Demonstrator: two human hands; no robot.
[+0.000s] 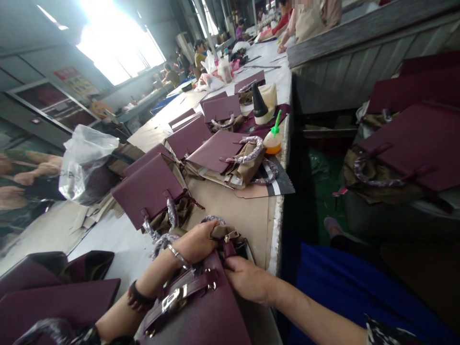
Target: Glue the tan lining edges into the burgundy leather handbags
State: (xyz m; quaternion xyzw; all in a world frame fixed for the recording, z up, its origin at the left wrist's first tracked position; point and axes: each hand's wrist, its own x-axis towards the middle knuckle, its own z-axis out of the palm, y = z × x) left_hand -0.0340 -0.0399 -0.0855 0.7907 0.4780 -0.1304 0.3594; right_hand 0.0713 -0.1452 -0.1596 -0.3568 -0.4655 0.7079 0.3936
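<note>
A burgundy handbag [212, 306] with a metal buckle strap [179, 294] lies in front of me at the table's near edge. My left hand [201, 242] is closed over the top of the bag, its fingers gripping the olive lining. Close beside it, my right hand [247, 278] pinches the bag's upper edge near a small burgundy tab. A gold zipper pull [231, 235] shows just above that tab. Plastic-wrapped handles [165, 242] stick out past my left wrist. Part of the bag's far side is hidden by my hands.
Several burgundy bag pieces [151, 187] stand along the worktable [251, 211]. An orange glue bottle [273, 142] with green nozzle and a black-topped container [260, 105] stand near its right edge. More bags [413, 143] are at right. Co-workers sit further back; another person's hands [39, 170] show at left.
</note>
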